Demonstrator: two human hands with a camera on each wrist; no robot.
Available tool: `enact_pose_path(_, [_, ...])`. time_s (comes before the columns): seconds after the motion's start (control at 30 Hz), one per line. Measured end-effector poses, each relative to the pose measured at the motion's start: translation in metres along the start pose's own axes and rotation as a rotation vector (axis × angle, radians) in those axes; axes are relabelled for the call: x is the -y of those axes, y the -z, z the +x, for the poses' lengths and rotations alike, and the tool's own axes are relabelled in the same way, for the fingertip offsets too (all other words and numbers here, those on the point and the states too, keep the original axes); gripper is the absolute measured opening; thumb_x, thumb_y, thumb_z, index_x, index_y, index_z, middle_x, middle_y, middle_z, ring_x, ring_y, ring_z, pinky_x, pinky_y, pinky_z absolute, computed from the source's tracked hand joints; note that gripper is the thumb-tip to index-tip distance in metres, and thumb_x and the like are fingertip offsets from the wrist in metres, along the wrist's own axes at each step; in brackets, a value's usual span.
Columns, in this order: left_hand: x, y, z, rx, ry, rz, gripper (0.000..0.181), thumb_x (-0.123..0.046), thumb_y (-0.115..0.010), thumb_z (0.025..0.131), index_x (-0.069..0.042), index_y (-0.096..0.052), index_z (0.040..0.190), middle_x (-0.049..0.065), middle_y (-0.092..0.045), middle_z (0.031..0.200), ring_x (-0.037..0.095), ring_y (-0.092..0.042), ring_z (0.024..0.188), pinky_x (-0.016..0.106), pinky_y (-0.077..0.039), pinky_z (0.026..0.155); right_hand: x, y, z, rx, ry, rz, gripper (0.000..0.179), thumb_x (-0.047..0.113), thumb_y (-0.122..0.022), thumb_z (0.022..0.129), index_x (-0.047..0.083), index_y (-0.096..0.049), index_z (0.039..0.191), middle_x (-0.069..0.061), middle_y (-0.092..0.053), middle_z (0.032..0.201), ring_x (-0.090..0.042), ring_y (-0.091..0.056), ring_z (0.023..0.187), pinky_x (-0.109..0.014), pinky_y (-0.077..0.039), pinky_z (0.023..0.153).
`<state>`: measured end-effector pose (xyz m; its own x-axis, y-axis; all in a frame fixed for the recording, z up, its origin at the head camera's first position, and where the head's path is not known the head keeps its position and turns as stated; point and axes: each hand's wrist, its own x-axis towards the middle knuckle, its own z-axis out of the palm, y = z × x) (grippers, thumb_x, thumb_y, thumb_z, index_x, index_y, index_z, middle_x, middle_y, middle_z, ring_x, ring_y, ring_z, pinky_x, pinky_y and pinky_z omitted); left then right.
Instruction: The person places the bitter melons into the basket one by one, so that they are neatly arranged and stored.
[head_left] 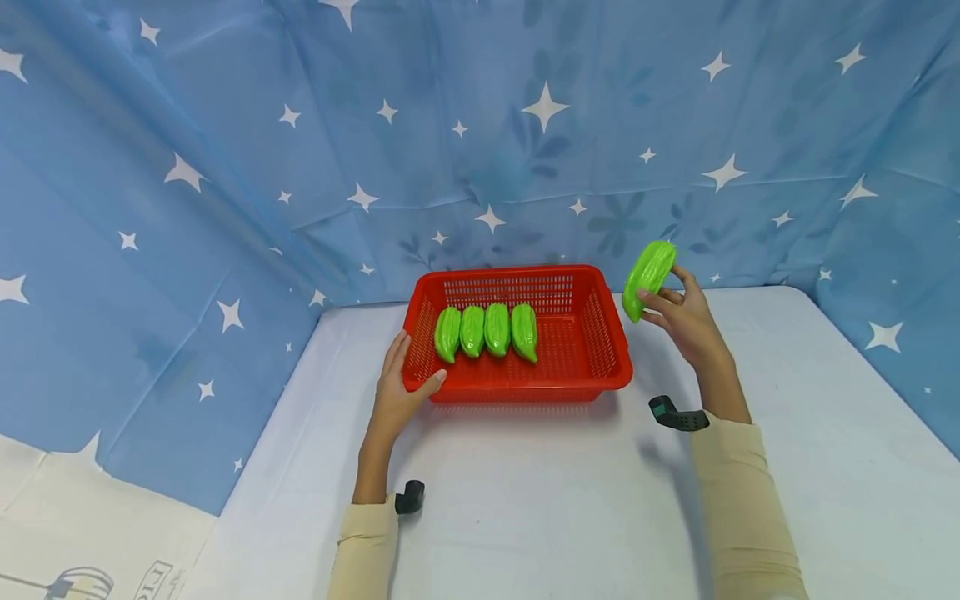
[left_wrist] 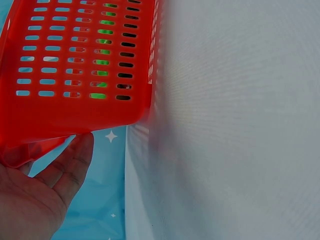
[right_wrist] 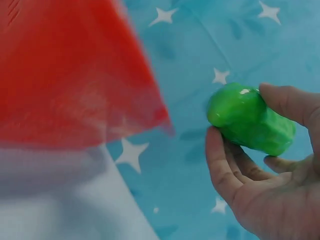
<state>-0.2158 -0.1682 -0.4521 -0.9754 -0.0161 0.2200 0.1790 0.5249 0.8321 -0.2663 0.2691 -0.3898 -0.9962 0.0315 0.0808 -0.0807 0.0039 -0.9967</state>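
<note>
A red plastic basket (head_left: 517,385) stands on the white table, its walls slotted. Several bright green, ridged bitter melons (head_left: 497,330) lie side by side in its left and middle part, narrow tips toward me. My left hand (head_left: 397,396) holds the basket's front left corner, thumb over the front rim and fingers along the left side. In the left wrist view the fingers (left_wrist: 75,162) touch the rim from outside. Right of the basket, my right hand (head_left: 684,321) pinches another bitter melon (head_left: 649,275) between thumb and fingers, raised above the table and tilted.
The right part of the basket floor (head_left: 557,342) shows bare. A blue cloth with white stars (head_left: 450,125) hangs behind and to the sides of the white table (head_left: 517,500). Each wrist carries a small black camera mount (head_left: 678,415).
</note>
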Motion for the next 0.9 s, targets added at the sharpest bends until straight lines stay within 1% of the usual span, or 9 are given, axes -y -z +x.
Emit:
enact_pose_path(0.17, [0.0,0.0,-0.001,-0.003,-0.003,-0.004,0.092,-0.048,-0.072,0.083,-0.016,-0.026,0.155,-0.01,-0.019,0.162,0.023,-0.024,0.148,0.053,-0.039,0.111,0.014,-0.018,0.009,0.118,-0.024,-0.057,0.095,0.021,-0.065,0.094,0.023,0.006,0.156,-0.025,-0.033,0.146,-0.003,-0.061,0.099,-0.021,-0.057,0.083])
enact_pose_path(0.37, [-0.001,0.0,-0.001,-0.008,-0.02,-0.004,0.092,-0.049,-0.073,0.083,-0.014,-0.026,0.155,-0.009,-0.019,0.162,0.023,-0.023,0.149,0.054,-0.034,0.114,0.027,-0.041,0.025,0.283,-0.07,-0.209,0.096,0.02,-0.063,0.095,0.028,0.011,0.155,-0.027,-0.042,0.137,-0.011,-0.065,0.096,-0.037,-0.056,0.092])
enact_pose_path(0.43, [-0.002,0.0,-0.002,-0.008,-0.017,-0.004,0.093,-0.049,-0.073,0.083,-0.015,-0.026,0.155,-0.009,-0.019,0.162,0.023,-0.022,0.149,0.054,-0.034,0.114,0.029,-0.048,0.03,0.327,-0.095,-0.251,0.096,0.019,-0.063,0.096,0.027,0.011,0.156,-0.025,-0.045,0.131,-0.013,-0.065,0.094,-0.04,-0.056,0.093])
enact_pose_path(0.53, [-0.002,0.0,-0.002,-0.003,-0.015,-0.003,0.093,-0.049,-0.073,0.083,-0.015,-0.026,0.155,-0.009,-0.018,0.162,0.024,-0.022,0.149,0.054,-0.034,0.114,0.029,-0.059,0.039,0.392,-0.152,-0.292,0.096,0.017,-0.063,0.095,0.022,0.011,0.156,-0.018,-0.05,0.116,-0.015,-0.063,0.084,-0.035,-0.058,0.086])
enact_pose_path(0.63, [-0.002,0.0,-0.002,-0.002,-0.01,-0.002,0.093,-0.049,-0.073,0.083,-0.015,-0.026,0.155,-0.009,-0.018,0.162,0.023,-0.022,0.149,0.054,-0.034,0.114,0.028,-0.069,0.049,0.449,-0.244,-0.293,0.093,0.014,-0.064,0.094,0.017,0.007,0.156,-0.009,-0.052,0.089,-0.016,-0.057,0.069,-0.029,-0.056,0.074])
enact_pose_path(0.73, [-0.001,0.0,-0.001,-0.003,-0.012,0.003,0.093,-0.049,-0.073,0.083,-0.015,-0.026,0.155,-0.009,-0.018,0.162,0.023,-0.023,0.149,0.054,-0.034,0.114,0.027,-0.078,0.059,0.494,-0.339,-0.337,0.091,0.015,-0.063,0.094,0.013,0.004,0.156,-0.004,-0.048,0.075,-0.016,-0.049,0.061,-0.033,-0.054,0.074])
enact_pose_path(0.8, [-0.001,0.0,-0.001,-0.003,-0.016,0.008,0.093,-0.049,-0.073,0.083,-0.015,-0.026,0.155,-0.01,-0.018,0.162,0.023,-0.023,0.149,0.054,-0.034,0.114,0.026,-0.083,0.063,0.509,-0.393,-0.392,0.092,0.017,-0.063,0.094,0.012,0.004,0.156,-0.007,-0.052,0.086,-0.017,-0.053,0.068,-0.038,-0.056,0.084])
enact_pose_path(0.87, [-0.001,0.0,0.0,-0.004,-0.017,0.005,0.093,-0.049,-0.073,0.083,-0.015,-0.026,0.155,-0.01,-0.018,0.162,0.023,-0.024,0.149,0.053,-0.035,0.113,0.024,-0.088,0.067,0.517,-0.437,-0.438,0.094,0.016,-0.063,0.094,0.01,0.007,0.156,-0.014,-0.052,0.112,-0.023,-0.061,0.083,-0.045,-0.053,0.097])
enact_pose_path(0.9, [-0.002,0.001,-0.001,-0.004,-0.017,0.003,0.093,-0.049,-0.073,0.083,-0.015,-0.026,0.155,-0.01,-0.018,0.162,0.022,-0.024,0.149,0.053,-0.035,0.113,0.022,-0.09,0.069,0.525,-0.454,-0.455,0.095,0.015,-0.062,0.094,0.008,0.009,0.155,-0.018,-0.046,0.126,-0.028,-0.062,0.094,-0.047,-0.05,0.101])
